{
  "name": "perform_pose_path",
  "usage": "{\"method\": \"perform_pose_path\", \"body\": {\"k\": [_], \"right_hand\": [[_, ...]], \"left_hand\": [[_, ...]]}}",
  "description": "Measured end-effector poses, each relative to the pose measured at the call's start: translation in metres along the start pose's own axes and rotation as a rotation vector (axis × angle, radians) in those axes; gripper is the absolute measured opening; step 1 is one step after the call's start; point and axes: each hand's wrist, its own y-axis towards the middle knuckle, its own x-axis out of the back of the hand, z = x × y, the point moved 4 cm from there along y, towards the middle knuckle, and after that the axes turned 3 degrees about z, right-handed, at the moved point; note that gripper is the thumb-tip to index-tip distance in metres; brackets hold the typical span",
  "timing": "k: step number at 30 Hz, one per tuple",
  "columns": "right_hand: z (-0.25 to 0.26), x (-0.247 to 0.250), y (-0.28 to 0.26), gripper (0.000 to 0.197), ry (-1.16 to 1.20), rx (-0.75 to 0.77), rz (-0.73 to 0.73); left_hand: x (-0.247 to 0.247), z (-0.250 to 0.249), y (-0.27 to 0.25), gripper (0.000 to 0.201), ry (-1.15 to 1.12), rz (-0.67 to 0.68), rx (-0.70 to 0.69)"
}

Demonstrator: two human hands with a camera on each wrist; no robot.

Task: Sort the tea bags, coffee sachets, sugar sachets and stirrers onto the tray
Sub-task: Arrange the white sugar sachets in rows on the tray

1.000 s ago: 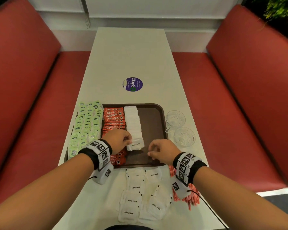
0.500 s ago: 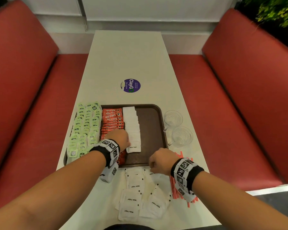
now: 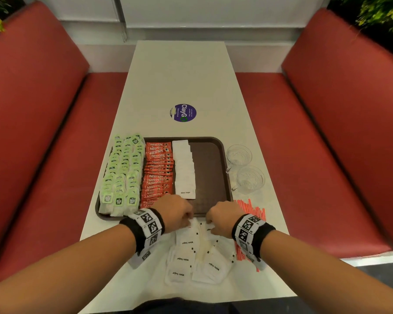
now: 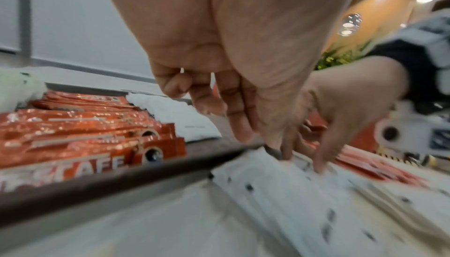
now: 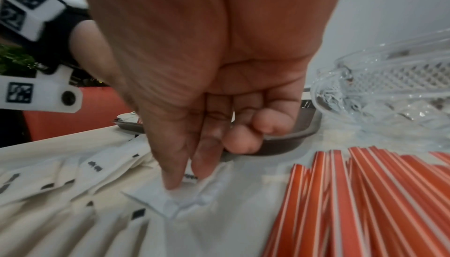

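Observation:
A dark brown tray (image 3: 213,173) holds green tea bags (image 3: 123,173) on its left, red coffee sachets (image 3: 158,171) in the middle and a column of white sugar sachets (image 3: 184,171). Loose sugar sachets (image 3: 186,259) lie on the table in front of it, with red stirrers (image 3: 254,211) to their right. My left hand (image 3: 190,219) pinches the far edge of one loose sachet (image 4: 268,172) just outside the tray's near rim. My right hand (image 3: 210,222) pinches another sachet (image 5: 155,197) between thumb and forefinger, and it crumples under the fingertips (image 5: 170,182).
Two clear glass cups (image 3: 244,168) stand on the table just right of the tray. A round purple sticker (image 3: 183,112) lies farther up the white table (image 3: 179,75). Red padded benches (image 3: 43,132) run along both sides.
My left hand left a sugar sachet at the near end of the tray's column and drew back to the loose pile. My right hand also pulled back from the tray rim onto the pile.

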Motion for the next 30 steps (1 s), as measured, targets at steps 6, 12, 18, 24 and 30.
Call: {"method": "perform_pose_path", "body": {"k": [6,12,18,24,30], "right_hand": [[0.007,-0.003,-0.005,0.036,-0.028,0.001,-0.001],[0.014,-0.002,-0.008,0.029,-0.012,-0.001,0.061],[0.02,0.002,-0.015,0.019,0.012,0.031,0.087],[0.014,0.008,-0.023,0.021,0.108,0.035,0.051],[0.003,0.016,-0.029,0.028,0.25,0.028,0.011]], "left_hand": [[-0.038,-0.018,-0.012,0.039,0.018,0.078,-0.085],[-0.047,-0.023,-0.012,0.048,0.016,0.068,-0.042],[-0.045,-0.03,-0.008,0.029,0.126,0.148,0.003],[-0.042,-0.031,-0.006,0.018,0.144,0.166,-0.015],[-0.015,-0.02,-0.007,0.02,-0.085,-0.006,0.014]]}}
